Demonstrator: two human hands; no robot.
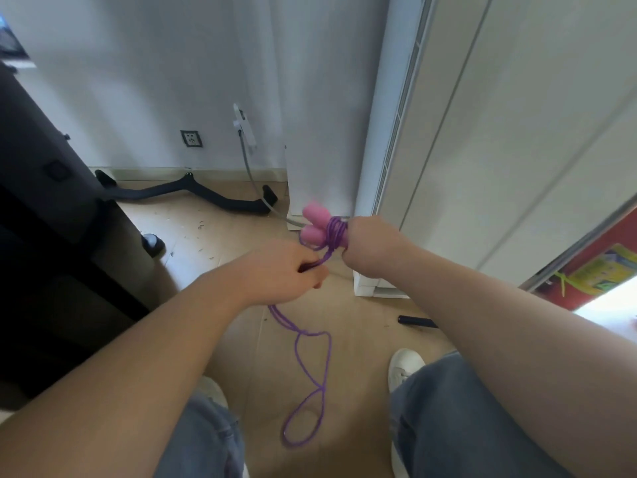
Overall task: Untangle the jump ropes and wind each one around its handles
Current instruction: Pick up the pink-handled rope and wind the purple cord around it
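Both pink handles (313, 224) are gripped in the right hand (370, 243), the purple rope (312, 374) pinched in the left hand (293, 270); rope judged light, limp, best held near the coils.

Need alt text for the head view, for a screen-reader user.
A person's right hand grips two pink handles partly wound with purple rope, while the left hand pinches the rope's slack, which hangs in loops toward the wooden floor.

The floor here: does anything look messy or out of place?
Yes. Small dark scraps litter the wooden floor near the wall, a black cylinder lies alone farther right, and the purple rope's unwound part hangs from the left hand in twisted loops.
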